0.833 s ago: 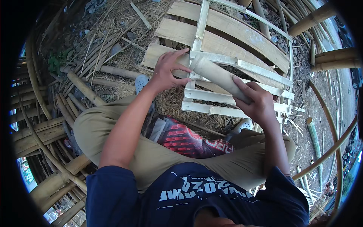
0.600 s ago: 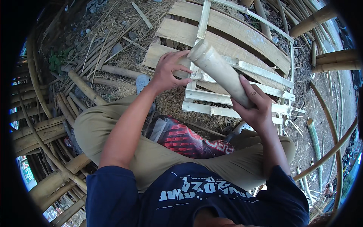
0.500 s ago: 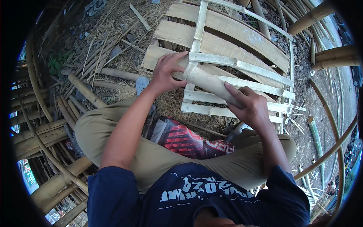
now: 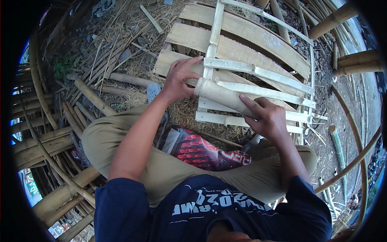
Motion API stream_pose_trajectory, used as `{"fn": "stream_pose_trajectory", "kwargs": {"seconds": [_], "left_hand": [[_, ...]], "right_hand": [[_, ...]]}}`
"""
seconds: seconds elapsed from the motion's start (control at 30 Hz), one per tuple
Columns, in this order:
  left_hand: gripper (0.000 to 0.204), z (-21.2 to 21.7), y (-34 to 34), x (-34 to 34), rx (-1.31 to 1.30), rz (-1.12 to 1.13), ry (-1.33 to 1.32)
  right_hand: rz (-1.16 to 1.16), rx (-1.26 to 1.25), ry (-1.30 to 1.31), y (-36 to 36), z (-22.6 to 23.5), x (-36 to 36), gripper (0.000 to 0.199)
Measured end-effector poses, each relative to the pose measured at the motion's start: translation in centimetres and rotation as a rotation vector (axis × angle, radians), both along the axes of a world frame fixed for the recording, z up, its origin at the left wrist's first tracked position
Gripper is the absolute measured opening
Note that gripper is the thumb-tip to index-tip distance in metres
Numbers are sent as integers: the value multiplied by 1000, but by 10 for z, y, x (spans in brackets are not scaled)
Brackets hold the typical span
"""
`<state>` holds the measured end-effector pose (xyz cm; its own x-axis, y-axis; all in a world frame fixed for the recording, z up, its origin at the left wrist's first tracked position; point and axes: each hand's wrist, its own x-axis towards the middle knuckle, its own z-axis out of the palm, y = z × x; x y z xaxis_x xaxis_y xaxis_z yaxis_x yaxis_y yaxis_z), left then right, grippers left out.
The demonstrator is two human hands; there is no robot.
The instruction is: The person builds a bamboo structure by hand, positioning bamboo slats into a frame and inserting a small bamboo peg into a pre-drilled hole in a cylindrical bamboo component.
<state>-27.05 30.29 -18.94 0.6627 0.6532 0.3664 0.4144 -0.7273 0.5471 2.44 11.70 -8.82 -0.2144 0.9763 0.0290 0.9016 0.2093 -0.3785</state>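
Observation:
A thick, pale bamboo tube (image 4: 221,96) lies slantwise over the near end of a slatted bamboo frame. My right hand (image 4: 268,119) is wrapped round the tube's right end, thumb along its top. My left hand (image 4: 180,78) is at the tube's other end, fingers apart and stretched toward the left end of a split bamboo strip (image 4: 258,71); its thumb is close to the tube's rim. The strip crosses a pale upright strip (image 4: 213,38) at that corner. More cross strips (image 4: 270,92) lie nearer to me, partly covered by the tube.
Wide wooden boards (image 4: 242,30) lie under the frame. A red and black printed sack (image 4: 197,147) sits between my crossed legs. Bamboo poles (image 4: 92,97) and straw litter the ground at left; a green bamboo pole (image 4: 338,147) lies at right. Bent bamboo (image 4: 354,121) curves along the right side.
The tube's left end has lowered slightly and tilts less. My left hand's fingers have shifted slightly right, its thumb closer to the tube's end. My right hand still grips the tube.

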Motion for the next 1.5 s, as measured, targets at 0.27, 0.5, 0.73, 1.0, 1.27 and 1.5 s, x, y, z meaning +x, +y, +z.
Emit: {"fn": "stream_pose_trajectory", "kwargs": {"seconds": [0.27, 0.5, 0.73, 1.0, 1.27, 1.5], "left_hand": [[30, 7, -6, 4, -57, 22, -3], [31, 9, -6, 4, -104, 38, 22], [31, 8, -5, 3, -67, -7, 25], [33, 7, -3, 2, -100, 10, 35], [32, 7, -4, 4, -78, 3, 20], [29, 6, -3, 3, -90, 14, 24]], "right_hand": [[-75, 48, 46, -2, -1, 4, 73], [-33, 109, 38, -1, -1, 5, 74], [17, 44, -18, -3, 3, 8, 75], [5, 65, 10, -2, -4, 5, 71], [-43, 62, 4, 2, 18, 32, 61], [-82, 105, 85, 9, -1, 11, 69]]}}
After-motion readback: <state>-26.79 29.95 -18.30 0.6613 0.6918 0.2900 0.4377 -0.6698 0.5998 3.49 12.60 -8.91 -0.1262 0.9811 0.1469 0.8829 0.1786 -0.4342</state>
